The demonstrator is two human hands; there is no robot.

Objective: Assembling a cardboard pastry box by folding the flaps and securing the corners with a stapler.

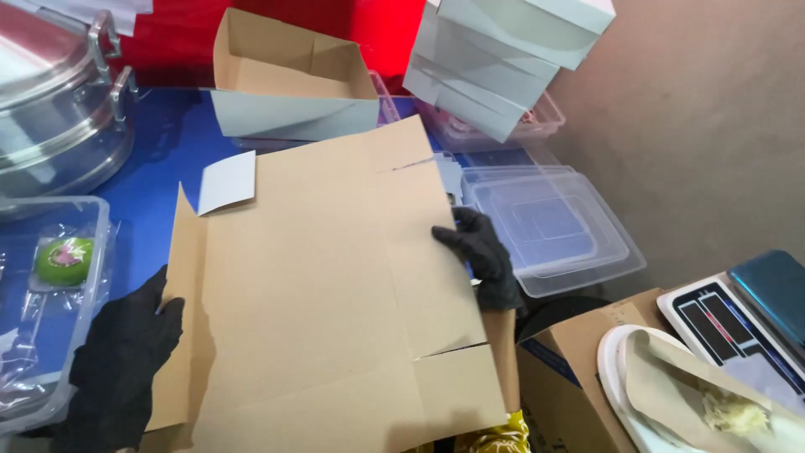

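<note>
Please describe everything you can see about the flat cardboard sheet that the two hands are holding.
The flat cardboard box blank is plain brown, with creases and cut slits marking its flaps, and one small flap near its far left corner showing a pale grey-white face. It lies unfolded over the blue table, its left panel bent upward. The gloved left hand grips its left edge; the gloved right hand holds its right edge.

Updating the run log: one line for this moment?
left hand: holds flat carton left flap | right hand: grips right edge | carton: unfolded, over blue table
</note>
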